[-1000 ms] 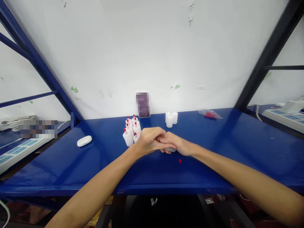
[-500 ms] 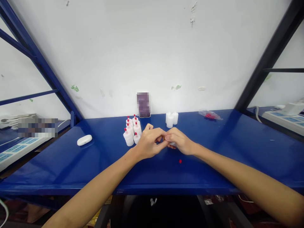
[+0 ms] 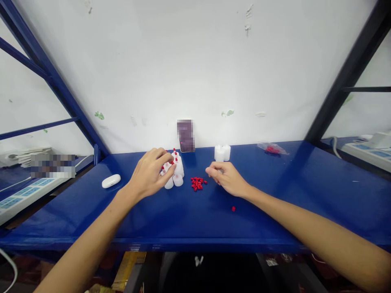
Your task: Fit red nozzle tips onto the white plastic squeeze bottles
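Note:
My left hand (image 3: 151, 171) reaches over the cluster of white bottles (image 3: 179, 167) left of centre, with thumb and forefinger closed around a red cap (image 3: 172, 162). Which bottle this cap belongs to is partly hidden by the fingers. Several bottles there carry red caps. To the right, my right hand (image 3: 227, 177) is curled, its fingertips together; whatever may be inside is hidden. A pile of small red caps (image 3: 198, 184) lies between my hands. Just behind my right hand stand a few white bottles (image 3: 222, 153) with no red on them. One loose red cap (image 3: 233, 208) lies nearer the front edge.
Against the wall leans a phone (image 3: 186, 136). A white case (image 3: 111, 181) lies at the left, and a clear bag with red pieces (image 3: 273, 149) at the back right. Blue shelf posts flank the blue table (image 3: 171, 224). Power strips are at both sides.
My hands have come apart. The left moved left to the capped bottles, while the right stayed near its place. The red pile between them has come into view.

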The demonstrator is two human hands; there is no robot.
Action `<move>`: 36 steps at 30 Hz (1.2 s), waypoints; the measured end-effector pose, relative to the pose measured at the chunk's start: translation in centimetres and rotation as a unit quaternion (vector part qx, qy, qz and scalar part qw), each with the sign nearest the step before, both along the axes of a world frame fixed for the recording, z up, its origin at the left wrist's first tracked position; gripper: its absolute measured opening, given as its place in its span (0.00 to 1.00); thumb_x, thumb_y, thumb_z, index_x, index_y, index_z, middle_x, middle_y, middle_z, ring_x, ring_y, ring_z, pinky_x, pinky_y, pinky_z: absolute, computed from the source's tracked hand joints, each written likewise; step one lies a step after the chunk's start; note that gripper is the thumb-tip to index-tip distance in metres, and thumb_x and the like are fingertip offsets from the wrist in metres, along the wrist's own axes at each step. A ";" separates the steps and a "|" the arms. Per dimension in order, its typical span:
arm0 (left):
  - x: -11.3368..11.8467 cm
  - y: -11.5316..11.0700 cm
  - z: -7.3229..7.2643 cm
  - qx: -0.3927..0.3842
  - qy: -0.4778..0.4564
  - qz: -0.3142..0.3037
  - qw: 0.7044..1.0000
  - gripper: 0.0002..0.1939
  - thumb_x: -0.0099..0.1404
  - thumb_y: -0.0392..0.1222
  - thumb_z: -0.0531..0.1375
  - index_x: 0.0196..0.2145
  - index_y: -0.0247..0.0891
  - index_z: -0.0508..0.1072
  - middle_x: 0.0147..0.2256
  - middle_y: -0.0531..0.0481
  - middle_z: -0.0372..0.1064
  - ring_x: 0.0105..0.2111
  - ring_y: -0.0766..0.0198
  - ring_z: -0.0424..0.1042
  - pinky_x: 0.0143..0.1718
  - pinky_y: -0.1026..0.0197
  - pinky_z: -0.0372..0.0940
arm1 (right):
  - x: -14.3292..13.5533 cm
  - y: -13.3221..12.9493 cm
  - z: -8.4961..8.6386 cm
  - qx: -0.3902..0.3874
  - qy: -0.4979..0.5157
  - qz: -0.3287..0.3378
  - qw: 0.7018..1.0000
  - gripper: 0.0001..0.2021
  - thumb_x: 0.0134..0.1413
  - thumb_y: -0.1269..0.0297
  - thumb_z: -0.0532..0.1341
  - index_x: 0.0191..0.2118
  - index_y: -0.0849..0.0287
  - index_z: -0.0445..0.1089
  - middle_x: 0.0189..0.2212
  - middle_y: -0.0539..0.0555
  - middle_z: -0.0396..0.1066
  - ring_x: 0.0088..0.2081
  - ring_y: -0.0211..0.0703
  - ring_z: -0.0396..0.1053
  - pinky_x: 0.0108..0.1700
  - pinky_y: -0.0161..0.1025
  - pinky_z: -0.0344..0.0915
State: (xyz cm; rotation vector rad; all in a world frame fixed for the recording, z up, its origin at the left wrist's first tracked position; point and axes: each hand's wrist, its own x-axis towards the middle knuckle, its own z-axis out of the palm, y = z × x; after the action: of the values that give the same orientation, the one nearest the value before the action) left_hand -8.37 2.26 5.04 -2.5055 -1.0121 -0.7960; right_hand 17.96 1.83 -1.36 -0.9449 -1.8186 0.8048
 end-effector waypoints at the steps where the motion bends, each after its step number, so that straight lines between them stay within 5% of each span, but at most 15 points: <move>1: -0.8 0.1 0.1 0.009 0.034 0.017 0.999 0.09 0.69 0.45 0.54 0.36 0.38 0.70 0.37 0.46 0.67 0.36 0.57 0.65 0.40 0.54 0.61 | 0.0 0.0 0.0 0.011 0.003 -0.027 1.000 0.20 0.55 0.48 0.63 0.24 0.59 0.64 0.19 0.46 0.59 0.22 0.34 0.56 0.27 0.35 0.54; 5: -1.9 0.5 -0.7 0.004 0.077 0.046 0.996 0.12 0.70 0.46 0.53 0.40 0.39 0.73 0.42 0.44 0.66 0.41 0.54 0.63 0.42 0.51 0.60 | 0.4 -0.1 0.2 0.066 0.049 -0.095 0.992 0.18 0.48 0.53 0.66 0.21 0.58 0.62 0.18 0.47 0.60 0.22 0.36 0.56 0.27 0.36 0.54; 9: -1.3 1.0 -1.5 -0.002 0.038 0.031 0.999 0.12 0.72 0.46 0.52 0.43 0.40 0.74 0.43 0.44 0.64 0.42 0.55 0.63 0.44 0.51 0.59 | 0.9 0.0 0.0 0.063 0.113 -0.060 0.990 0.15 0.55 0.56 0.55 0.22 0.58 0.64 0.15 0.48 0.60 0.20 0.37 0.58 0.25 0.37 0.54; 17: -1.4 2.1 -2.5 -0.002 0.031 0.036 0.999 0.11 0.71 0.47 0.55 0.42 0.41 0.76 0.44 0.44 0.65 0.42 0.55 0.64 0.43 0.52 0.59 | 0.5 0.0 -0.1 0.028 0.063 -0.048 0.996 0.14 0.55 0.59 0.55 0.21 0.58 0.63 0.14 0.47 0.59 0.19 0.37 0.57 0.24 0.37 0.53; 21: -1.0 1.2 -2.2 0.003 -0.010 -0.063 0.998 0.10 0.71 0.45 0.57 0.43 0.40 0.75 0.41 0.44 0.68 0.40 0.57 0.66 0.44 0.53 0.61 | 0.4 0.1 -0.2 0.019 0.045 -0.058 0.997 0.14 0.56 0.60 0.55 0.21 0.58 0.63 0.14 0.46 0.59 0.19 0.36 0.58 0.25 0.36 0.54; 25: 2.2 -1.0 -2.7 -0.037 0.022 -0.289 0.957 0.07 0.72 0.38 0.55 0.40 0.39 0.74 0.35 0.48 0.72 0.34 0.64 0.69 0.36 0.60 0.61 | 0.5 0.7 -0.5 -0.001 0.037 -0.049 0.998 0.16 0.58 0.57 0.54 0.22 0.58 0.63 0.15 0.46 0.58 0.19 0.36 0.58 0.25 0.36 0.55; 27: 4.6 -1.9 -3.3 -0.022 0.024 -0.351 0.936 0.06 0.72 0.38 0.55 0.39 0.39 0.73 0.29 0.51 0.72 0.28 0.66 0.67 0.31 0.60 0.60 | 0.7 1.0 -0.6 -0.024 0.044 -0.026 0.998 0.17 0.60 0.57 0.51 0.23 0.59 0.64 0.16 0.47 0.60 0.20 0.37 0.59 0.26 0.36 0.56; 30: 7.9 -2.5 -4.4 0.018 0.049 -0.358 0.932 0.06 0.68 0.41 0.58 0.34 0.39 0.73 0.25 0.53 0.68 0.23 0.66 0.65 0.27 0.59 0.58 | 0.8 1.3 -0.7 -0.058 0.044 0.006 0.997 0.18 0.61 0.59 0.46 0.26 0.59 0.66 0.17 0.48 0.62 0.22 0.38 0.60 0.28 0.36 0.57; 36: 11.3 -2.4 -6.3 -0.037 0.165 -0.281 0.945 0.12 0.70 0.47 0.57 0.42 0.38 0.75 0.33 0.49 0.72 0.28 0.63 0.71 0.28 0.61 0.63 | 0.5 1.2 -1.0 -0.059 0.038 0.031 0.997 0.17 0.61 0.59 0.48 0.28 0.60 0.68 0.23 0.50 0.67 0.26 0.38 0.62 0.32 0.36 0.58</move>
State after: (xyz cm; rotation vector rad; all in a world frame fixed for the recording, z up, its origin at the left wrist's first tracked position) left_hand 2.88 -0.11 -1.31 -2.8993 -0.2131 -0.4471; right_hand 18.47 3.00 -2.33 -0.9237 -1.7573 0.9836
